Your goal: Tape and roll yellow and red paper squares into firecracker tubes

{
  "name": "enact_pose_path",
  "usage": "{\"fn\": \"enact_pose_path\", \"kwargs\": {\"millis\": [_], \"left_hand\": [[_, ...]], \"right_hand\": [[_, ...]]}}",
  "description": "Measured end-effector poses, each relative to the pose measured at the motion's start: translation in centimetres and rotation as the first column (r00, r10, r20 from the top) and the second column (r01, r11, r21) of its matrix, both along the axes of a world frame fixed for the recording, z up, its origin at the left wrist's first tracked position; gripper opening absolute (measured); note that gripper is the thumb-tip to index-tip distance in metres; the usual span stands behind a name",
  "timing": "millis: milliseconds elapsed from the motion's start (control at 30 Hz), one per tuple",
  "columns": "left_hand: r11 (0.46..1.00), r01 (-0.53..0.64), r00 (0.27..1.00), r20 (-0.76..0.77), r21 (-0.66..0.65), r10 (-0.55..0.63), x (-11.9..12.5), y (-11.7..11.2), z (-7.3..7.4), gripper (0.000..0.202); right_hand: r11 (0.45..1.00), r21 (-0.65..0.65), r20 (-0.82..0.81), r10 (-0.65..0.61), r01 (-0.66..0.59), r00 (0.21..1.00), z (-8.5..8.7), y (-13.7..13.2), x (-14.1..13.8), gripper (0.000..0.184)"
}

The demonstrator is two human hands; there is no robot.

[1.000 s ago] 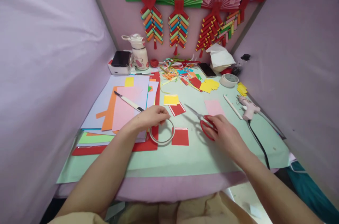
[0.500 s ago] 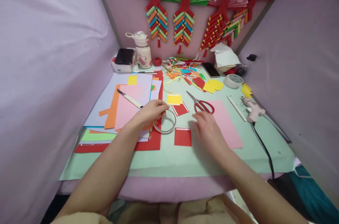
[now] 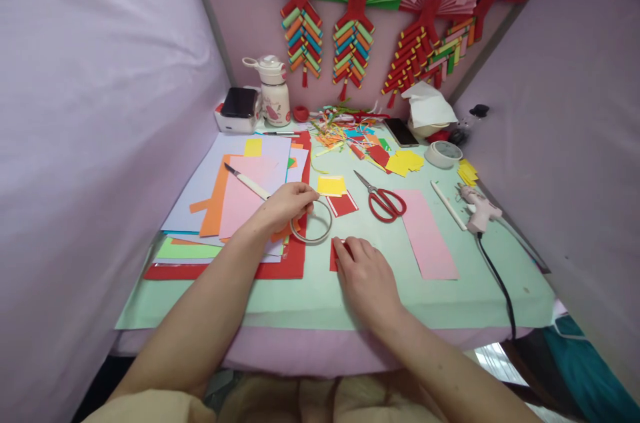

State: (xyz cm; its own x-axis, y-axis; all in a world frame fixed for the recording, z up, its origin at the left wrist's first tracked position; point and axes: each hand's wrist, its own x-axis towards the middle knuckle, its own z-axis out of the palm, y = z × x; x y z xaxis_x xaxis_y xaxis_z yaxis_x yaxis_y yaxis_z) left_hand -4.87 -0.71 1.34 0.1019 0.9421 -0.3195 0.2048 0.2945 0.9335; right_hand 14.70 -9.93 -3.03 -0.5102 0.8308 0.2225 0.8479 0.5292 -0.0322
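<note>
In the head view my left hand (image 3: 294,203) is closed, pinching the upper edge of a thin roll of tape (image 3: 330,228) that leans over the mint tabletop. My right hand (image 3: 367,273) lies palm down on a small red paper piece (image 3: 333,256), fingers laid over it and hiding most of it. Just beyond the tape roll lie a yellow paper piece (image 3: 332,185) and a second red piece (image 3: 343,204) with white strips along its edges. Red-handled scissors (image 3: 385,204) rest beyond my right hand, blades pointing away.
Coloured sheets (image 3: 240,210) and a craft knife (image 3: 245,180) lie left. A pink strip (image 3: 430,236), white stick (image 3: 449,205), glue gun (image 3: 480,208) and wide tape roll (image 3: 443,154) are right. Paper scraps (image 3: 345,130), a bottle (image 3: 275,100) and a phone (image 3: 401,132) stand or lie behind.
My right hand has moved left and toward me, from beside the scissors onto the red paper piece. My left hand keeps the tape roll in nearly the same place.
</note>
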Motion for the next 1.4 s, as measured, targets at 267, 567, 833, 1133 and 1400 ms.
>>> {"fn": "enact_pose_path", "kwargs": {"millis": [267, 567, 833, 1133, 1400], "left_hand": [[1.0, 0.002, 1.0, -0.02, -0.013, -0.003, 0.3, -0.3, 0.4, 0.014], [1.0, 0.029, 1.0, 0.002, -0.006, -0.029, 0.3, -0.2, 0.4, 0.014], [0.99, 0.136, 0.991, 0.024, -0.029, -0.135, 0.8, -0.7, 0.6, 0.016], [0.909, 0.415, 0.91, 0.012, -0.039, -0.415, 3.8, -2.5, 0.0, 0.021], [0.876, 0.481, 0.874, -0.063, -0.025, -0.482, 4.8, -3.2, -0.9, 0.016]], "right_hand": [[0.998, -0.055, -0.006, 0.029, -0.029, 1.0, 0.8, 0.2, 0.1, 0.048], [0.991, -0.06, -0.171, 0.106, -0.118, 0.98, 1.4, -0.7, 3.9, 0.033], [0.991, -0.053, -0.163, 0.116, -0.126, 0.98, 0.7, 1.8, 5.2, 0.026], [0.981, -0.192, -0.504, -0.12, 0.024, 0.856, 2.2, 3.8, 4.3, 0.02], [0.89, -0.457, -0.566, -0.289, -0.002, 0.772, 2.4, 4.2, 3.4, 0.025]]}}
